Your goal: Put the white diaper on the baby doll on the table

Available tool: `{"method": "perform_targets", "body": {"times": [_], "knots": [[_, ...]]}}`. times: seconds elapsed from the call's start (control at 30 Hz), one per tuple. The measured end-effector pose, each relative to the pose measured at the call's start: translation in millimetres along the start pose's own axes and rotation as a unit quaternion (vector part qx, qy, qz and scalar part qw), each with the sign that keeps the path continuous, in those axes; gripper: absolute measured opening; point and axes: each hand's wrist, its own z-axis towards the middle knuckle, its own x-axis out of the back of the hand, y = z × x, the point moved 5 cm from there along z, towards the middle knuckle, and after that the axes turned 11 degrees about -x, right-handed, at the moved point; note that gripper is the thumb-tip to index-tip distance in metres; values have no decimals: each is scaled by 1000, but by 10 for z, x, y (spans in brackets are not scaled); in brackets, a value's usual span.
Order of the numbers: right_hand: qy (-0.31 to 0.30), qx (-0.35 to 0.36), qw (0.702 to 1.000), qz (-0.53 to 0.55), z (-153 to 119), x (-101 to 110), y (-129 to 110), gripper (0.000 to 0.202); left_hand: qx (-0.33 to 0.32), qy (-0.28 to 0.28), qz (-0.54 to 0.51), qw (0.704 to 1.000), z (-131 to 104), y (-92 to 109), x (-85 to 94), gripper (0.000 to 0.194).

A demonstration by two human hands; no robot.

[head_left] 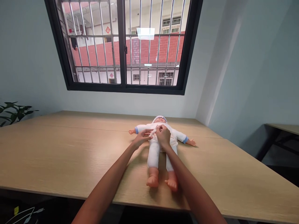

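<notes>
Left hand (142, 137) & right hand (163, 136) are both on the chest of one doll (161, 143), fingers pinched narrow on the white cloth of its suit; what exactly they grip is too small to tell. The doll lies on its back, approx. in the middle-right of one wooden table (58, 155), 2 arms spread, 2 bare feet toward the person. Behind: 1 barred window (122, 46), 1 plant (12, 112) at far left.

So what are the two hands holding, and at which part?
Both the left hand and right hand pinch the white clothing at the doll's chest; the exact grip is too small to tell.
</notes>
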Motion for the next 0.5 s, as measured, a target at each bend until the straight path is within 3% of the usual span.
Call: {"method": "perform_targets", "body": {"times": [0.27, 0.5], "knots": [[-38, -87, 993, 72, 33, 63, 101, 24, -11, -36, 66, 997, 12, -65, -19, 32], [-22, -69, 997, 12, -25, 302, 70, 19, 6, -46, 77, 996, -5, -46, -53, 32]]}}
